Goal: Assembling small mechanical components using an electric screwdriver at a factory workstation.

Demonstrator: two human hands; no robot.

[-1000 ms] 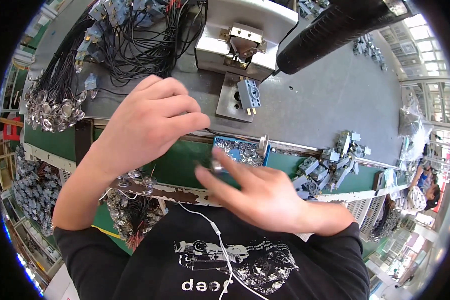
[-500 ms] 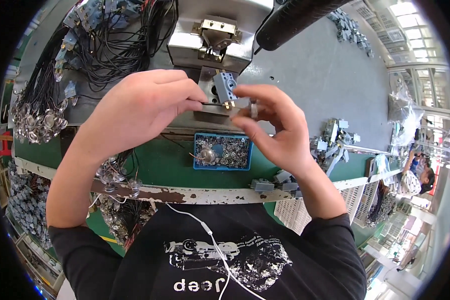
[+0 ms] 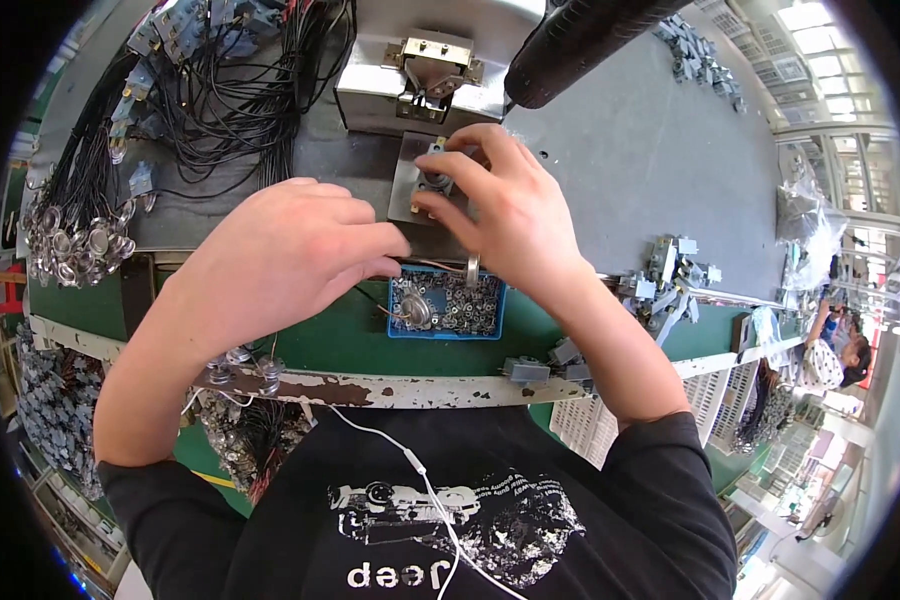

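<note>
My right hand (image 3: 510, 200) is curled over a small grey switch block (image 3: 435, 181), thumb on the near side and fingers on the far side. The block rests on a flat metal plate (image 3: 402, 185), partly hidden by those fingers. My left hand (image 3: 295, 245) is pinched around a thin dark wire lead, its fingertips just above the tray's left corner. From there the lead runs right to a round metal disc (image 3: 472, 271), which hangs over the tray below my right wrist. The blue tray (image 3: 445, 337) holds many small nuts and another round metal part (image 3: 414, 310).
A metal fixture (image 3: 435, 65) stands behind the plate, with a black cylindrical tool (image 3: 580, 45) to its right. Bundled black wires (image 3: 240, 125) with grey blocks and metal discs (image 3: 80, 240) lie left. More grey blocks (image 3: 670, 275) lie right. A person sits far right.
My right hand has let go of the metal disc and moved up and left onto the grey block, which has turned straighter. My left hand has come down slightly; the disc now hangs lower.
</note>
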